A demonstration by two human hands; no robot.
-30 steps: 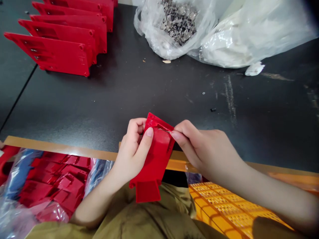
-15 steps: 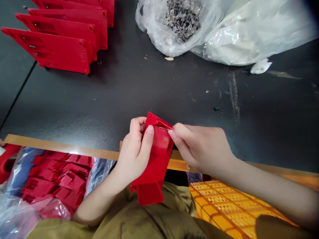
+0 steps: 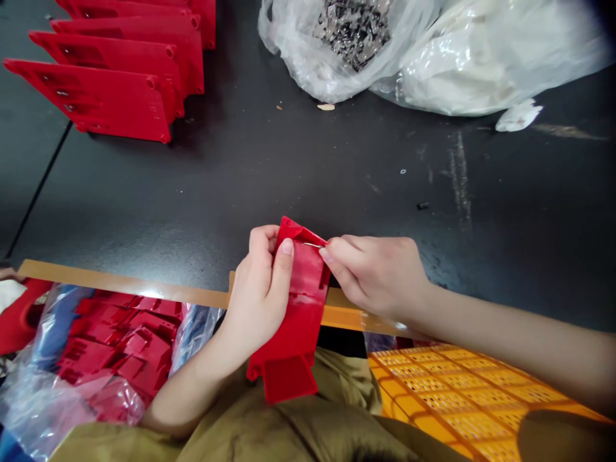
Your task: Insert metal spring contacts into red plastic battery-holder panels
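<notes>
A red plastic panel [image 3: 296, 321] with a flap at its lower end is held tilted at the table's front edge. My left hand [image 3: 260, 292] grips its left side, thumb on the front face and fingers behind. Between the thumb and forefinger of my right hand [image 3: 378, 269] is one end of a thin metal wire pin [image 3: 312, 244]. The pin lies across a recess near the panel's upper end. Its right end is hidden by my fingertips.
Several red panels [image 3: 110, 102] stand in a row at the back left of the black table [image 3: 269, 160]. A clear bag of small metal clips [image 3: 353, 32] lies beside a white bag [image 3: 457, 70]. Below are a lined box of red parts [image 3: 120, 340] and an orange crate [image 3: 443, 385].
My right hand and the pin have shifted slightly left and up, and the panel has tilted a little. The view has also moved slightly.
</notes>
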